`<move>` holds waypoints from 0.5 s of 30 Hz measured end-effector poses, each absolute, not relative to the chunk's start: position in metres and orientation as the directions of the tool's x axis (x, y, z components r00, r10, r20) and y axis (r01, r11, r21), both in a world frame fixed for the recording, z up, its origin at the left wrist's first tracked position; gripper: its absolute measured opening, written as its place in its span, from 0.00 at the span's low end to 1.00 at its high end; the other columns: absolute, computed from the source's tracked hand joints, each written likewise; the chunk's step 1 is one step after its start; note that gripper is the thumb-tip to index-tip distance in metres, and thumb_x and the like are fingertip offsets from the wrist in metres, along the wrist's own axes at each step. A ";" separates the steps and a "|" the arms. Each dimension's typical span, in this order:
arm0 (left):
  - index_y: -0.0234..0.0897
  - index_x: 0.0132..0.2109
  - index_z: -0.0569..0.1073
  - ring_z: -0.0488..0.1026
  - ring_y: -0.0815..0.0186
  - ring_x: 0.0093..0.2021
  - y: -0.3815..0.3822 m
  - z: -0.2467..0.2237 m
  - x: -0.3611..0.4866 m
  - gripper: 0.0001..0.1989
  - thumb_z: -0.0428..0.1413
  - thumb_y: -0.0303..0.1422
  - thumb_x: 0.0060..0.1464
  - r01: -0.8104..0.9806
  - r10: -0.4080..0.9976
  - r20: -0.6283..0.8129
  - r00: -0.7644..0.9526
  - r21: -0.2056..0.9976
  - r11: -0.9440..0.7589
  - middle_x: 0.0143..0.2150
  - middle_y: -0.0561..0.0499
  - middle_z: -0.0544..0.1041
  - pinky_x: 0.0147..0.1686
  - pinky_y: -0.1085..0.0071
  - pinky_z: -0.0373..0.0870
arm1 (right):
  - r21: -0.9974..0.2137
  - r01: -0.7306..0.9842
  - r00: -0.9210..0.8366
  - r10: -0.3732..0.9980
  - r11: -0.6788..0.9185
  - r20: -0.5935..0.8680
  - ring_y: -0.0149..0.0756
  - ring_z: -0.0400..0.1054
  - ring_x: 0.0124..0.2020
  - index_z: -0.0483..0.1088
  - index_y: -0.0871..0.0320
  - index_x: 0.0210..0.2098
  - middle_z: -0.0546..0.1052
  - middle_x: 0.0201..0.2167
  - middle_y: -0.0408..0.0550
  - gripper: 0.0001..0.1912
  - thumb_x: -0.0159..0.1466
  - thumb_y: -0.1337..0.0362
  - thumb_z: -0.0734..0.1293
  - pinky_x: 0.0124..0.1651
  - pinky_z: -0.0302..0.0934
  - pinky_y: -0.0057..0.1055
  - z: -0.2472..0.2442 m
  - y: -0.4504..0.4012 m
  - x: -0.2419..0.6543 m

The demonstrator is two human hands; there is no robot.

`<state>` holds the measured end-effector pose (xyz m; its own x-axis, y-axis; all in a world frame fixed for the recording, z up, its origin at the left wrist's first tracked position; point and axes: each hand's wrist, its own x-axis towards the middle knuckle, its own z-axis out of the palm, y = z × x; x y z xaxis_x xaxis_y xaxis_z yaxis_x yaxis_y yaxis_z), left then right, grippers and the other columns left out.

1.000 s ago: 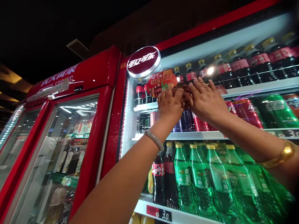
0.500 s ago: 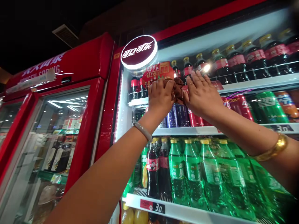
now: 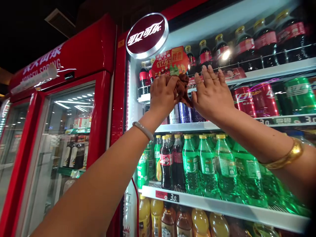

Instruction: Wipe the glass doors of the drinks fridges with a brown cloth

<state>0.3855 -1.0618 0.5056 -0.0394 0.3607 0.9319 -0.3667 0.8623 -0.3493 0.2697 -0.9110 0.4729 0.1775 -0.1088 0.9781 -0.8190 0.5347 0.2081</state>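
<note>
My left hand (image 3: 163,93) is closed round a bunched brown cloth (image 3: 182,88), which it presses to the glass door of a red drinks fridge (image 3: 119,108). To its right, my right hand (image 3: 213,92) lies flat with fingers spread, apparently on the same glass, its thumb beside the cloth's edge. Just above the cloth is a red promotional sticker (image 3: 170,61). Behind the glass, cola bottles (image 3: 247,46) line the top shelf, cans (image 3: 265,98) the one below, and green soda bottles (image 3: 207,164) the one under that.
A round lit sign (image 3: 147,35) juts out at the fridge's upper left. Another red fridge (image 3: 98,108) with glass doors stands to the left. Yellow and brown drink bottles (image 3: 168,219) fill the lowest visible shelf. A ceiling vent (image 3: 59,21) shows at the upper left.
The view has tilted lower, so the fridge sits higher and more of the bottom shelf shows. My left hand and the cloth have shifted slightly left, apart from my right hand.
</note>
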 end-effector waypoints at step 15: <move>0.51 0.61 0.73 0.65 0.52 0.69 -1.106 0.441 0.423 0.19 0.61 0.38 0.64 -0.185 0.512 0.833 -0.211 -0.548 0.816 0.67 0.45 0.71 0.73 0.48 0.59 | 0.163 -0.762 0.108 -0.125 0.627 0.986 0.56 0.38 0.81 0.44 0.60 0.79 0.49 0.80 0.56 0.37 0.74 0.55 0.51 0.79 0.38 0.63 0.458 -0.914 0.284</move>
